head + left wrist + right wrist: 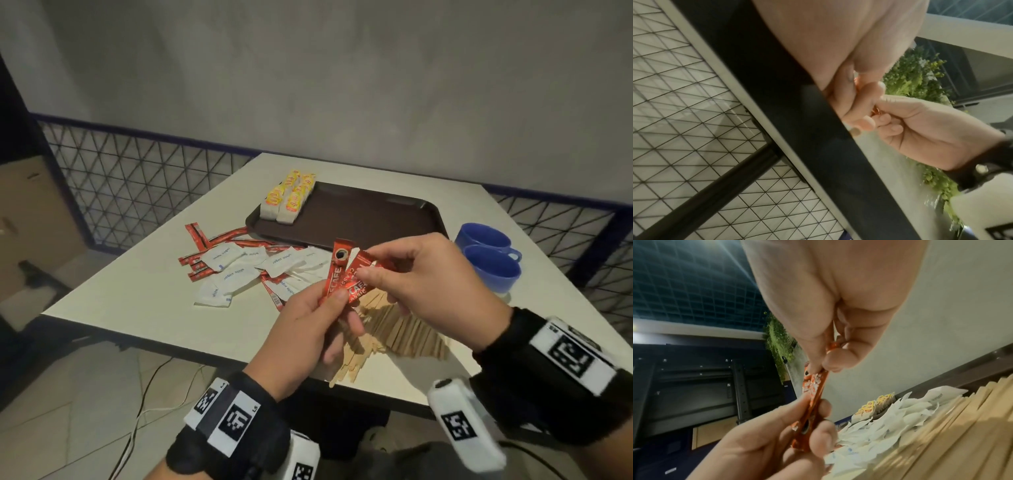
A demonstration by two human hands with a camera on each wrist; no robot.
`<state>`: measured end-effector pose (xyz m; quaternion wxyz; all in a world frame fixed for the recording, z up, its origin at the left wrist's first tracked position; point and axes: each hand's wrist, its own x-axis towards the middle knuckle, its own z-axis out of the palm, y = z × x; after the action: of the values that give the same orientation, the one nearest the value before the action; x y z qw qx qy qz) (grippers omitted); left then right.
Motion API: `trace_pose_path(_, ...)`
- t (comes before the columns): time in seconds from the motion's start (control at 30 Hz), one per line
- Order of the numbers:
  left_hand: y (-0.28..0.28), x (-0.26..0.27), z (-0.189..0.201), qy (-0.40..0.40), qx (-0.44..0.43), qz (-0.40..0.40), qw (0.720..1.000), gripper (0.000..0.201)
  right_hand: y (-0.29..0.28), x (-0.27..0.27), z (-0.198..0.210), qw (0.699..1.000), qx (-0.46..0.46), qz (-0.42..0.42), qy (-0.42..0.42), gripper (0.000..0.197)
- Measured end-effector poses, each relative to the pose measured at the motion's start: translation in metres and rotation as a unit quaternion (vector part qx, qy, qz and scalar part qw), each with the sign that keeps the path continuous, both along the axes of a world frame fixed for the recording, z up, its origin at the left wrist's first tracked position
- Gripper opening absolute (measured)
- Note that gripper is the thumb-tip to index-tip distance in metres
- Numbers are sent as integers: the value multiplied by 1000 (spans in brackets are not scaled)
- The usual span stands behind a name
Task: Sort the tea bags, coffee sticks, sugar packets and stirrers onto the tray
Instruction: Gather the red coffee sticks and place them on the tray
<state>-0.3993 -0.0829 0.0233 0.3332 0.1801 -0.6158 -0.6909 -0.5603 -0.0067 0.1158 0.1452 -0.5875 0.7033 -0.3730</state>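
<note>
Both hands hold a small bunch of red coffee sticks (337,274) above the table's front. My left hand (342,308) pinches their lower ends between thumb and fingers. My right hand (371,270) pinches the upper end of one stick (813,395). A dark brown tray (359,212) lies at the back, with yellow-tagged tea bags (289,198) in rows on its left end. White sugar packets (239,267) and more red coffee sticks (202,240) lie mixed in front of the tray. Wooden stirrers (404,329) are spread under my hands.
Two blue cups (489,250) stand at the right of the tray. The white table (120,291) has a bare stretch at its left. A wire mesh fence (137,171) runs behind it, with a cardboard box (30,212) on the far left.
</note>
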Motion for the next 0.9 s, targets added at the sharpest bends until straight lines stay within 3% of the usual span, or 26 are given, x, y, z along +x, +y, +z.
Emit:
trace_pose_path(0.1,-4,1,0,25,39,26,999,25,0,0,-3,998,40,-12,42,23)
trace_pose_path(0.33,-4,1,-1,50,79,66,993,29,2,2,6,985,143,36,92,7)
trace_pose_path(0.43,-4,2,1,62,114,96,987,30,10,-7,20,984,164,59,27,5)
trace_pose_path(0.57,-3,-2,1,63,99,122,986,22,12,-14,26,977,114,66,-166,25)
trace_pose_path(0.63,-2,-3,0,51,80,145,985,19,8,-7,21,966,110,78,-222,26)
trace_pose_path(0.73,-2,-2,-3,36,62,172,983,22,-2,10,6,972,100,77,-196,18)
trace_pose_path(0.9,-2,0,-1,55,105,153,981,27,-12,25,-14,978,54,40,-198,12)
